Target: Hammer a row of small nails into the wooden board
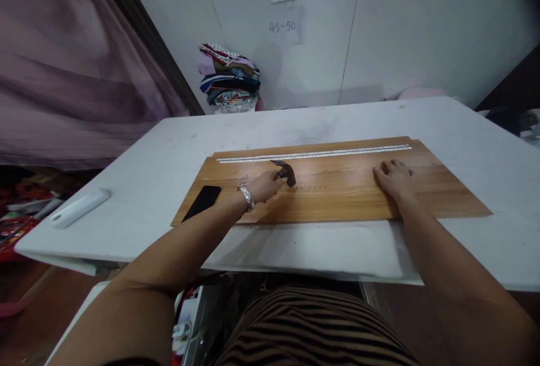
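A long wooden board (337,197) lies on a white table (169,147). My left hand (265,185), with a silver bracelet on the wrist, is closed round a dark hammer (284,171) whose head rests on the board. A row of small dark nail dots (310,189) runs to the right of the hammer head. My right hand (392,177) lies flat on the board with fingers spread, holding nothing. A white strip (314,154) runs along the board's far edge. A few small metal nails (243,179) lie near my left wrist.
A black phone (203,201) lies on the board's left end. A white oblong object (80,207) sits at the table's left edge. Folded cloths (230,79) are stacked against the white wall behind. A purple curtain (67,62) hangs at the left.
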`<state>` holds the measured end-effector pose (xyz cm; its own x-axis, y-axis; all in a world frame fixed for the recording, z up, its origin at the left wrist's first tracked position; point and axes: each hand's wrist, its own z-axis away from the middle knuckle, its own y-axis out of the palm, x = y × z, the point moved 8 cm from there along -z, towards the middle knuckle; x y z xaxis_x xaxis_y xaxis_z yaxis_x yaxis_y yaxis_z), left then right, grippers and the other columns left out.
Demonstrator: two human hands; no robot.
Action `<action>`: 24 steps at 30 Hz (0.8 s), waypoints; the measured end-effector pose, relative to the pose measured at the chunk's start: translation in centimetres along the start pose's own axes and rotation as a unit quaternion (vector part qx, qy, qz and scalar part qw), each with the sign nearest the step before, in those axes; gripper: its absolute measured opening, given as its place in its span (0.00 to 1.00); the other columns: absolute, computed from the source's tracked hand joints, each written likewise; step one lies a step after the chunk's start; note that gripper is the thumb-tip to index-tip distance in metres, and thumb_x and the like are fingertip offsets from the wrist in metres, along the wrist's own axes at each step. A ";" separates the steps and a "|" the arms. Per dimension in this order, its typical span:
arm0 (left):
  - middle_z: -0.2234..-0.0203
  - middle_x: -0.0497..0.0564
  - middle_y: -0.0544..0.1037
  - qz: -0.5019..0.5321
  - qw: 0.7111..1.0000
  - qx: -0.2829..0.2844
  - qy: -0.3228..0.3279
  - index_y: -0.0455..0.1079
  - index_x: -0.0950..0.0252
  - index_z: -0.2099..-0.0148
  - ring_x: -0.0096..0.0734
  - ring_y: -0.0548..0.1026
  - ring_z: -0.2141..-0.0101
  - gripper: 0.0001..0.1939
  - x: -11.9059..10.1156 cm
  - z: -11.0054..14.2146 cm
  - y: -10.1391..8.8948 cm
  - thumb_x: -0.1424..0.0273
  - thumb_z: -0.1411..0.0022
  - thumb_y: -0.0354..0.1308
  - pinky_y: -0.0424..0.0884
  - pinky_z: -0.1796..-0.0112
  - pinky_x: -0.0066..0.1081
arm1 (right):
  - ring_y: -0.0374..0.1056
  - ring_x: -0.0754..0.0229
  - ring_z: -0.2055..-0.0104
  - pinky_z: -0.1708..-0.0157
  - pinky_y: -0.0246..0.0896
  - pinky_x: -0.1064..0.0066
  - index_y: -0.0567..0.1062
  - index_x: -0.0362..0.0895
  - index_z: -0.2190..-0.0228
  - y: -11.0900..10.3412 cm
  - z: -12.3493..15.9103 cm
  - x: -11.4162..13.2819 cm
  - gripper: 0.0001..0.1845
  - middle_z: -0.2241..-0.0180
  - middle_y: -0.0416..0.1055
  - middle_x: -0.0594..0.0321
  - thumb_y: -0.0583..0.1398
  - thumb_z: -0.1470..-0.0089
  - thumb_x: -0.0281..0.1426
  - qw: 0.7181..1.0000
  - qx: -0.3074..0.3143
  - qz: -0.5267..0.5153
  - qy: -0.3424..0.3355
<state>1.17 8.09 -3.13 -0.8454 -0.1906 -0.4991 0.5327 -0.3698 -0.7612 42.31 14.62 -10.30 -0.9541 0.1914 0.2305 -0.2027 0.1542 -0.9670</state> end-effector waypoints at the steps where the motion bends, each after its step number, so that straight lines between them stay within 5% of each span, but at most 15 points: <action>1: 0.71 0.50 0.76 -0.003 1.000 0.004 0.000 0.75 0.63 0.46 0.28 0.72 0.78 0.18 0.1 -0.1 0.2 0.57 0.24 0.52 0.65 0.80 0.24 | 0.63 0.41 0.35 0.35 0.56 0.46 0.79 0.44 0.53 0.0 0.0 0.0 0.27 0.42 0.73 0.44 0.47 0.31 0.45 1.000 0.002 0.001 -0.001; 24: 0.69 0.52 0.78 -0.004 1.000 0.008 -0.010 0.75 0.65 0.47 0.30 0.74 0.75 0.19 0.5 -0.2 0.4 0.57 0.25 0.52 0.67 0.79 0.25 | 0.64 0.41 0.36 0.35 0.55 0.45 0.80 0.44 0.50 -0.4 0.4 0.3 0.26 0.42 0.74 0.44 0.48 0.32 0.44 1.000 -0.004 -0.006 0.003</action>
<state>0.97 8.03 -3.82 -0.8507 -0.2063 -0.4836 0.5249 -0.3853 -0.7590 42.00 14.28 -9.84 -0.9503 0.1948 0.2430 -0.2128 0.1637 -0.9633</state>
